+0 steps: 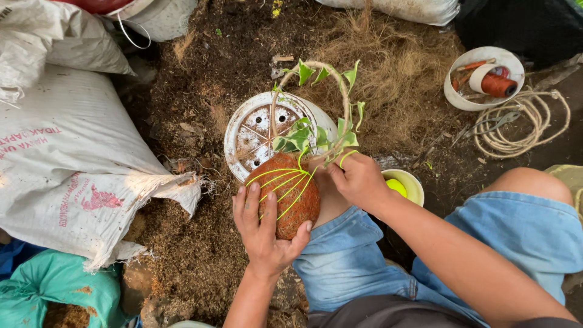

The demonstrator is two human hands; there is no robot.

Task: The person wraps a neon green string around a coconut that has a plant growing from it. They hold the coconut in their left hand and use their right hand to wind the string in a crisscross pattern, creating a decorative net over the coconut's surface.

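I see the fibre ball (290, 193) at frame centre, resting on the knee, w/ the upturned pot (255, 136) just behind it. Sacks (73, 164) fill the left side. Upper right: tub of thread spools (480, 76), rope coil (522, 124) beside it. Small cup (405, 185) sits right of the ball.

Garden potting spot: loose soil (200, 91), coconut fibre (395, 67), sacks (73, 152)

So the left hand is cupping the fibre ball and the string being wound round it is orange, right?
Not quite. The left hand does cup the fibre ball, but the string wound round it is yellow-green, not orange. The head view shows it, running up to the right hand. The orange thread sits on a spool in the white tub.
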